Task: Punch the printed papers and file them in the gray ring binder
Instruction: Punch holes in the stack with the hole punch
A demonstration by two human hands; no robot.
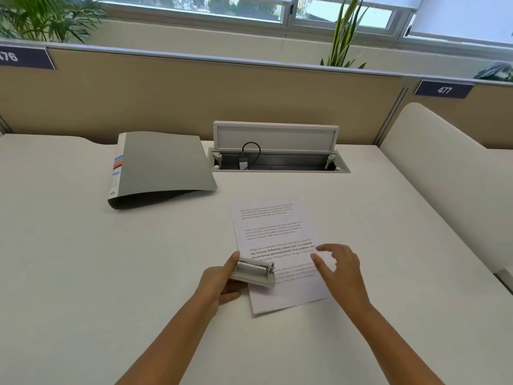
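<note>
— How are the hands placed?

— The hole punch (254, 274) is gripped by the left hand (222, 284) at the left edge of the printed papers (277, 245); the right hand (337, 266), fingers spread and holding nothing, is hovered over their right side.

— And the sheets' long axis?

— It is run away from the person, tilted slightly. The closed gray ring binder (163, 165) is lain well apart, far-left on the white counter (83, 259), beside an open cable tray (277, 159), under windows.

White desk (83, 273), beige partition (194, 93), windows (249, 6)
</note>
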